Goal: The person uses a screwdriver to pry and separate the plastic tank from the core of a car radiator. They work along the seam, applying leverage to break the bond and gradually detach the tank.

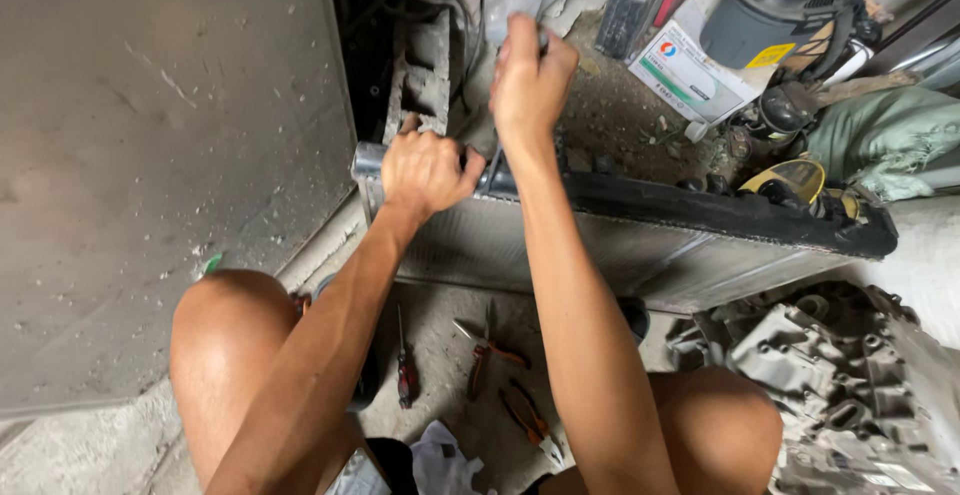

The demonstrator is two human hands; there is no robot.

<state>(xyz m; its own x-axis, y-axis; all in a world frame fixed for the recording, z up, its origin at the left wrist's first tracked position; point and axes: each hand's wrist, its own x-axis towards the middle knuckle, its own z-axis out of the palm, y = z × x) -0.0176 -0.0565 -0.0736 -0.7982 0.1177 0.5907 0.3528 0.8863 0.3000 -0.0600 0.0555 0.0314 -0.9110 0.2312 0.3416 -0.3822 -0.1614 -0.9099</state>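
The left hand (428,170) is clamped in a fist over the near end of a long silver finned radiator with a black plastic top tank (700,217), which stands on edge across the concrete floor (440,335) from the centre out toward 3 o'clock. A short bright metal pipe stub (366,160) sticks out of the radiator's end just at 9 o'clock of that fist.

The right hand (530,80) is raised at 1 o'clock of the left, its fingers curled shut around something small; what it grips cannot be told.

A grey hollow concrete block (425,70) stands at 12 o'clock of the left hand. Below the radiator, between the bare knees, lie a red-handled screwdriver (405,370), orange-handled pliers (490,355) and a second orange-handled pair (530,420) at 5 o'clock of them. A grey cast-metal engine part (840,385) sits at 4 o'clock of the radiator, and a white cardboard box (690,75) and a grey vacuum canister (780,10) lie at 1 o'clock.
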